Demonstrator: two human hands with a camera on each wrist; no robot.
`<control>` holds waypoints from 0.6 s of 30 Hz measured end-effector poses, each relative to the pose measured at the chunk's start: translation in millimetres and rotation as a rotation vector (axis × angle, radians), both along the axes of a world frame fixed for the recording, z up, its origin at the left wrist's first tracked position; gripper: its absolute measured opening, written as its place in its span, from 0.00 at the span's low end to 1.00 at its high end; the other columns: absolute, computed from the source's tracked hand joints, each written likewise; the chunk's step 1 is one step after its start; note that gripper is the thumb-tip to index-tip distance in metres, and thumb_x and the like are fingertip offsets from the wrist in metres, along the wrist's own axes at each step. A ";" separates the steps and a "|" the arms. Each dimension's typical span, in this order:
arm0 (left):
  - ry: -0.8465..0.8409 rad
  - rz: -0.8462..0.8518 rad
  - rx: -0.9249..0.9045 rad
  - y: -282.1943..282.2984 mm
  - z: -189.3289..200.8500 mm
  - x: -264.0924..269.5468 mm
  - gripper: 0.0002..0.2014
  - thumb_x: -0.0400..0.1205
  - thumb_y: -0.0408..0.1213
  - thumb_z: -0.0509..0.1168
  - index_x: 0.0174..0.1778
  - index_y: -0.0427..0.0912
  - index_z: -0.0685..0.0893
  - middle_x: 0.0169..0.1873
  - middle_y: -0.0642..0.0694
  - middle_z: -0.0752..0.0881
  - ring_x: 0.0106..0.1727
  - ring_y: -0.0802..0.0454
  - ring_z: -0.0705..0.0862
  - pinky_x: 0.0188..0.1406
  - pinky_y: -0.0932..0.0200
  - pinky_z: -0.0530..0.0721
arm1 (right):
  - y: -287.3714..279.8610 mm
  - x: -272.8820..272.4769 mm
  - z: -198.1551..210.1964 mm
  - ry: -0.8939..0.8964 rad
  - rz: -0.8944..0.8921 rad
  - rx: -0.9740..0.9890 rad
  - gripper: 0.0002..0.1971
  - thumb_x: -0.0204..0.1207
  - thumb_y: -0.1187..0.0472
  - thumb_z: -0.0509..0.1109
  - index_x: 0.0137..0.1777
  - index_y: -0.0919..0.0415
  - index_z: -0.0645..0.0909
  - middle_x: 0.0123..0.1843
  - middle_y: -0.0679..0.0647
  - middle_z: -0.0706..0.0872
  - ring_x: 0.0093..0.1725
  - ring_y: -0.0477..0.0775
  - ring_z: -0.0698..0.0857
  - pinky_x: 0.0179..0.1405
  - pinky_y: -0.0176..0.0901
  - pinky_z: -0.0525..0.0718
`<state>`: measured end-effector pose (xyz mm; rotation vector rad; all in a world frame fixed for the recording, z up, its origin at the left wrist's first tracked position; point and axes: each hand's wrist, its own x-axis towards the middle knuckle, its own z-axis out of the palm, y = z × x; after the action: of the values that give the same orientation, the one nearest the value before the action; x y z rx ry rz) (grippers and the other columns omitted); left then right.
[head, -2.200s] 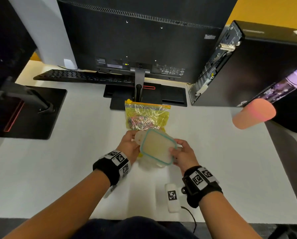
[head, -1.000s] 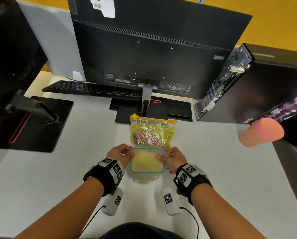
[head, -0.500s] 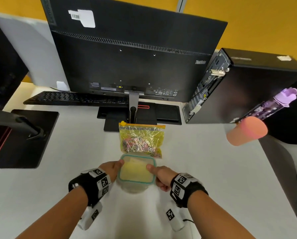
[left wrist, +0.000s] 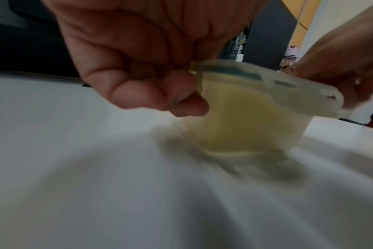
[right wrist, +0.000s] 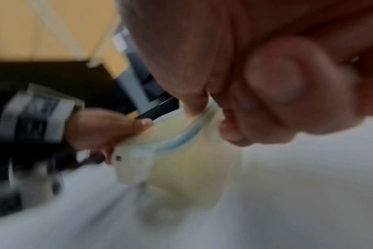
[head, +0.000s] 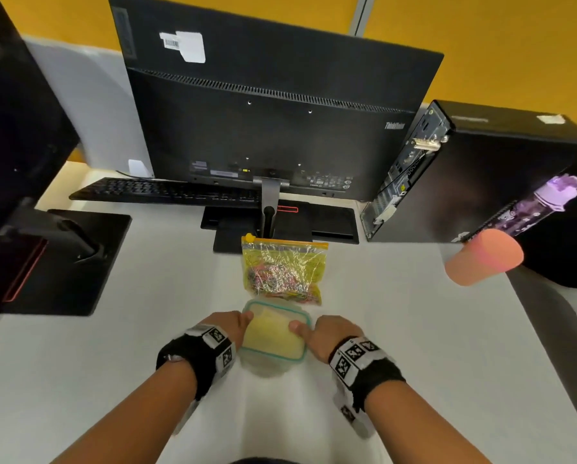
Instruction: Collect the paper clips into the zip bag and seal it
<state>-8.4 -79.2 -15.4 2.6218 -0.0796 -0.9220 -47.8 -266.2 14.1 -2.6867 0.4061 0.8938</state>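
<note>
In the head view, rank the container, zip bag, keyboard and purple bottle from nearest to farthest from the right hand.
From the right hand:
1. Container, held, just left of it.
2. Zip bag, just beyond the container.
3. Keyboard, far back left.
4. Purple bottle, far right.
Keyboard and purple bottle are too close to call.

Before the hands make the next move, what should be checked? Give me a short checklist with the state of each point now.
1. Zip bag flat on the table: ok.
2. Paper clips inside bag: ok.
3. Bag sealed: cannot tell.
4. Left hand grips the container: ok.
5. Right hand grips it, thumb on lid: ok.
6. Lid latched shut: cannot tell.
</note>
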 end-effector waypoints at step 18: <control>0.064 -0.035 0.150 49.8 -28.4 -18.7 0.40 0.72 0.51 0.67 0.74 0.62 0.48 0.80 0.42 0.40 0.80 0.36 0.44 0.76 0.34 0.63 | -45.6 -48.9 -34.3 -0.344 -0.308 -0.255 0.44 0.61 0.24 0.60 0.76 0.42 0.58 0.78 0.69 0.64 0.74 0.70 0.67 0.71 0.68 0.69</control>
<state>-27.1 -29.4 -43.8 2.7328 -0.0410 -1.0616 -96.7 -311.8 -20.2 -2.8165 0.8706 0.3020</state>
